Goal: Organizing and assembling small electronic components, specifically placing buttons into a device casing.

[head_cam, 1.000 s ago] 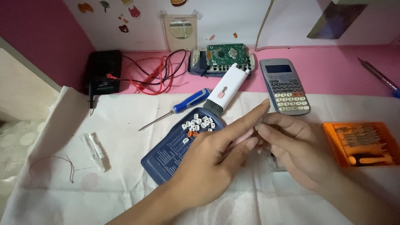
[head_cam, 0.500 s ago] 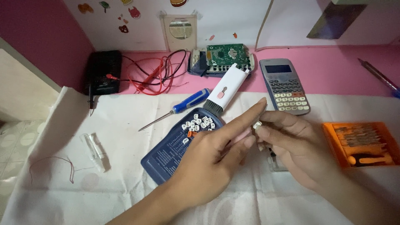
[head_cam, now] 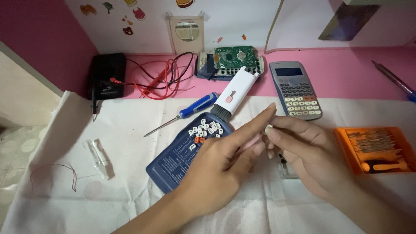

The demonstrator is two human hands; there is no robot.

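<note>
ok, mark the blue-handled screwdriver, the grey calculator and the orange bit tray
blue-handled screwdriver [head_cam: 197, 106], head view, on the blue handle.
grey calculator [head_cam: 298, 93], head view, middle of its face, above the keys.
orange bit tray [head_cam: 343, 149], head view, on its left wall.

Both hands raised together at centre, fingertips meeting

The left hand is held palm down with the index finger extended toward the right hand, whose fingers are curled and pinched just beside that fingertip; both forearms are angled inward.
</note>
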